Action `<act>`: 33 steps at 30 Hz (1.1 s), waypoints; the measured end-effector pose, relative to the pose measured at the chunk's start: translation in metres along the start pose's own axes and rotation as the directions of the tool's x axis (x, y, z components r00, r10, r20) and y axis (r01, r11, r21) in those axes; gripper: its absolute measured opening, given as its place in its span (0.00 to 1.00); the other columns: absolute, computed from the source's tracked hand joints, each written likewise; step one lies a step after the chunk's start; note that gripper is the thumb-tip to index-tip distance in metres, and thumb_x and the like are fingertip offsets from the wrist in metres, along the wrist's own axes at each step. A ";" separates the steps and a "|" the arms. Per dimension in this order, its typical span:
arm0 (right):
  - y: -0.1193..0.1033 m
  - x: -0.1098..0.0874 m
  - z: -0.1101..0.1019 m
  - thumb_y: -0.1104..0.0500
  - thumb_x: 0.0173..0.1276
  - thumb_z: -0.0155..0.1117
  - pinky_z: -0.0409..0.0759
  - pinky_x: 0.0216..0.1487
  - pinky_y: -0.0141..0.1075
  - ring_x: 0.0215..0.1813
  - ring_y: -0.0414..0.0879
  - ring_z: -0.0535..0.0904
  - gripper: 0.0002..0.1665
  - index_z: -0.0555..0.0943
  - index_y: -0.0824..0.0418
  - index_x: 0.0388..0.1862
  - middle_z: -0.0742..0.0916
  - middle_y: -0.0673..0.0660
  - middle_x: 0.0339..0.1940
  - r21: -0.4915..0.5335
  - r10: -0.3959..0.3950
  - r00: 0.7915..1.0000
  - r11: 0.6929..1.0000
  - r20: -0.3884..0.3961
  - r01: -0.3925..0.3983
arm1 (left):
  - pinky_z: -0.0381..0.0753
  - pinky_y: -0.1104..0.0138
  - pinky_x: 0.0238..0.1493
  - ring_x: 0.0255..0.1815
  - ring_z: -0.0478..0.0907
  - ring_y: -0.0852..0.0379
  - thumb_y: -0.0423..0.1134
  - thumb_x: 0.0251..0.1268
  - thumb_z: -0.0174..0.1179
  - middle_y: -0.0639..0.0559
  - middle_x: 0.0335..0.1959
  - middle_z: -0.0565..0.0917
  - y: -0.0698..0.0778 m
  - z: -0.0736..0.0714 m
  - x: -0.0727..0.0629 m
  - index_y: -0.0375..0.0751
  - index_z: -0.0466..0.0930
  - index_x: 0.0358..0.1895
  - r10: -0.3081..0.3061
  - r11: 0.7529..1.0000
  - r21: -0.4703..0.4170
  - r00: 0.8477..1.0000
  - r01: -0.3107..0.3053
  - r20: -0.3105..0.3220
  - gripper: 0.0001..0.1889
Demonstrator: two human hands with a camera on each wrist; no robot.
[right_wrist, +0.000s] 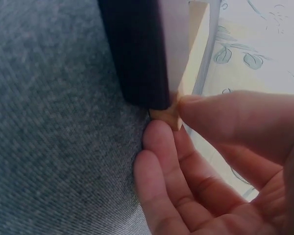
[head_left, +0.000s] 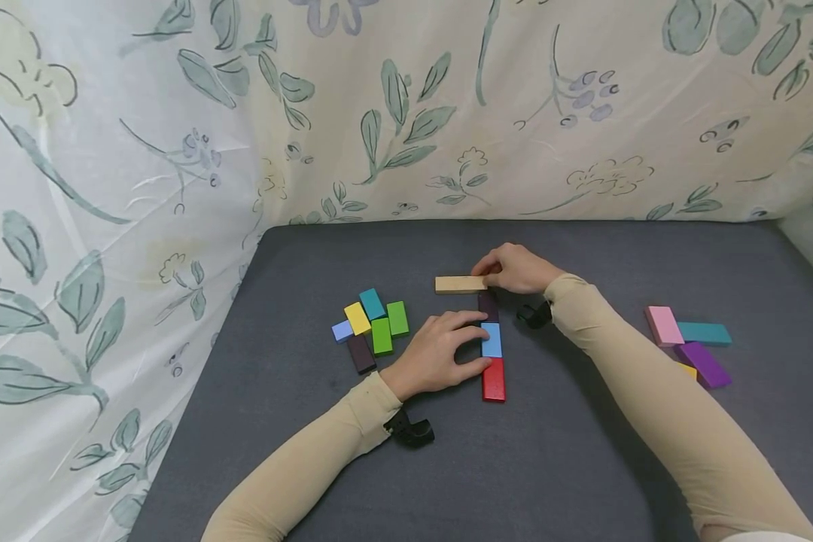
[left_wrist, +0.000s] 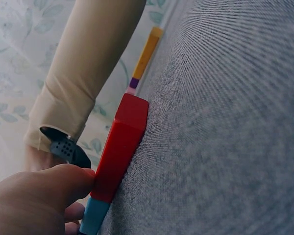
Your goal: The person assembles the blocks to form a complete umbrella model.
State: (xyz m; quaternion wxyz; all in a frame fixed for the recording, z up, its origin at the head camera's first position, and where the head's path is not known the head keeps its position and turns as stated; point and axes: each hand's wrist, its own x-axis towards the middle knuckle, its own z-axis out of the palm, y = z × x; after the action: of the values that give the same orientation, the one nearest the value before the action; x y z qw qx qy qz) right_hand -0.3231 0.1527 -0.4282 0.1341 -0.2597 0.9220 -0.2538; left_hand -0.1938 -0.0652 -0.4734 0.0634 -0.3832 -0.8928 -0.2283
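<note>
Through my feed, my right hand pinches the wooden block, likely light and rigid, sensibly by its right end, beyond the dark block, while my relaxed left hand touches the red block.

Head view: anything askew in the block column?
Nothing stands out: the red block, blue block and dark block line up end to end, and the wooden block lies crosswise at the far end, its right tip hidden by the right hand.

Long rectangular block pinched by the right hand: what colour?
The long rectangular block is light tan, like bare wood; the head view shows it best.
</note>
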 end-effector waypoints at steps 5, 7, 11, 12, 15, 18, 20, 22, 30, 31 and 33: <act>-0.002 0.000 0.000 0.64 0.74 0.65 0.84 0.54 0.48 0.48 0.51 0.84 0.15 0.88 0.61 0.56 0.90 0.61 0.54 0.015 0.002 1.000 1.000 0.001 -0.002 | 0.76 0.55 0.65 0.70 0.75 0.55 0.54 0.69 0.69 0.55 0.72 0.77 0.000 0.000 0.000 0.52 0.86 0.59 -0.003 1.000 -0.002 1.000 0.003 -0.005 0.20; -0.003 -0.001 -0.001 0.64 0.74 0.65 0.84 0.54 0.48 0.49 0.51 0.85 0.15 0.88 0.61 0.56 0.90 0.62 0.54 0.024 0.004 1.000 1.000 0.003 -0.004 | 0.76 0.55 0.64 0.70 0.75 0.55 0.54 0.68 0.69 0.55 0.72 0.77 0.000 0.000 0.001 0.52 0.86 0.59 -0.003 1.000 -0.005 1.000 0.003 -0.007 0.20; -0.005 -0.003 -0.001 0.64 0.74 0.64 0.84 0.55 0.49 0.49 0.51 0.85 0.14 0.88 0.61 0.56 0.90 0.61 0.53 0.033 0.000 1.000 0.999 0.005 0.000 | 0.76 0.56 0.64 0.70 0.75 0.55 0.54 0.68 0.69 0.54 0.72 0.77 0.000 -0.001 0.001 0.52 0.86 0.58 -0.005 1.000 -0.012 1.000 0.005 -0.009 0.20; -0.005 -0.003 -0.001 0.64 0.74 0.64 0.83 0.55 0.49 0.50 0.51 0.85 0.14 0.88 0.61 0.56 0.90 0.61 0.54 0.032 -0.003 1.000 0.999 0.004 0.002 | 0.76 0.56 0.64 0.70 0.75 0.55 0.54 0.68 0.69 0.54 0.72 0.77 0.000 -0.001 0.001 0.52 0.86 0.58 -0.005 1.000 -0.014 1.000 0.005 -0.009 0.20; -0.005 -0.003 -0.001 0.64 0.74 0.64 0.83 0.56 0.50 0.51 0.52 0.84 0.15 0.88 0.61 0.56 0.89 0.62 0.55 0.031 -0.006 1.000 0.999 0.003 0.006 | 0.76 0.56 0.63 0.70 0.75 0.55 0.53 0.68 0.69 0.54 0.72 0.77 0.001 -0.002 0.002 0.52 0.86 0.58 -0.008 1.000 -0.016 1.000 0.008 -0.006 0.20; -0.004 -0.003 -0.001 0.64 0.74 0.64 0.83 0.57 0.51 0.52 0.52 0.84 0.15 0.88 0.61 0.57 0.88 0.62 0.56 0.031 -0.006 1.000 1.000 0.003 0.006 | 0.76 0.55 0.64 0.70 0.75 0.55 0.53 0.68 0.69 0.54 0.72 0.77 0.001 -0.003 0.002 0.51 0.86 0.58 -0.009 1.000 -0.017 1.000 0.009 -0.004 0.19; -0.004 -0.004 0.000 0.64 0.75 0.64 0.83 0.57 0.51 0.52 0.52 0.84 0.15 0.88 0.61 0.57 0.88 0.62 0.56 0.028 -0.008 1.000 1.000 0.003 0.008 | 0.76 0.55 0.64 0.70 0.75 0.55 0.53 0.68 0.69 0.54 0.72 0.77 0.001 -0.002 0.001 0.51 0.86 0.58 -0.008 1.000 -0.016 1.000 0.008 -0.007 0.20; -0.005 -0.004 0.000 0.64 0.75 0.63 0.83 0.57 0.50 0.51 0.52 0.84 0.15 0.88 0.61 0.57 0.89 0.62 0.56 0.025 -0.009 1.000 1.000 0.003 0.009 | 0.76 0.55 0.64 0.70 0.75 0.55 0.53 0.68 0.70 0.54 0.72 0.77 0.002 -0.001 0.001 0.51 0.86 0.58 -0.007 1.000 -0.015 1.000 0.007 -0.009 0.20; -0.004 -0.005 0.004 0.65 0.74 0.64 0.83 0.57 0.51 0.51 0.54 0.85 0.17 0.86 0.63 0.59 0.88 0.64 0.55 0.030 -0.006 1.000 1.000 -0.016 0.007 | 0.75 0.55 0.65 0.71 0.74 0.55 0.53 0.68 0.69 0.54 0.72 0.77 0.001 0.004 -0.002 0.51 0.86 0.58 -0.007 1.000 -0.007 1.000 0.006 -0.015 0.20; -0.004 -0.005 0.005 0.64 0.75 0.64 0.83 0.57 0.51 0.52 0.55 0.85 0.18 0.85 0.64 0.61 0.88 0.64 0.56 0.035 -0.004 1.000 0.999 -0.021 0.005 | 0.75 0.55 0.65 0.71 0.74 0.55 0.53 0.68 0.69 0.54 0.72 0.77 0.001 0.004 -0.002 0.51 0.86 0.59 -0.007 1.000 -0.008 1.000 0.006 -0.016 0.20; -0.003 -0.005 0.005 0.63 0.75 0.64 0.83 0.58 0.51 0.54 0.56 0.84 0.20 0.82 0.65 0.64 0.87 0.65 0.58 0.050 0.004 0.999 0.999 -0.035 -0.002 | 0.75 0.54 0.66 0.71 0.74 0.55 0.53 0.68 0.69 0.54 0.72 0.77 0.001 0.005 -0.002 0.52 0.86 0.59 -0.008 1.000 -0.005 1.000 0.008 -0.015 0.20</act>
State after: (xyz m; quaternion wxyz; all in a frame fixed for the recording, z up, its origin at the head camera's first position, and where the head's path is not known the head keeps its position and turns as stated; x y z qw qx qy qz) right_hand -0.3159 0.1512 -0.4305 0.1248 -0.2506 0.9180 -0.2811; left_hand -0.1912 -0.0633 -0.4779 0.0683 -0.3780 -0.8932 -0.2336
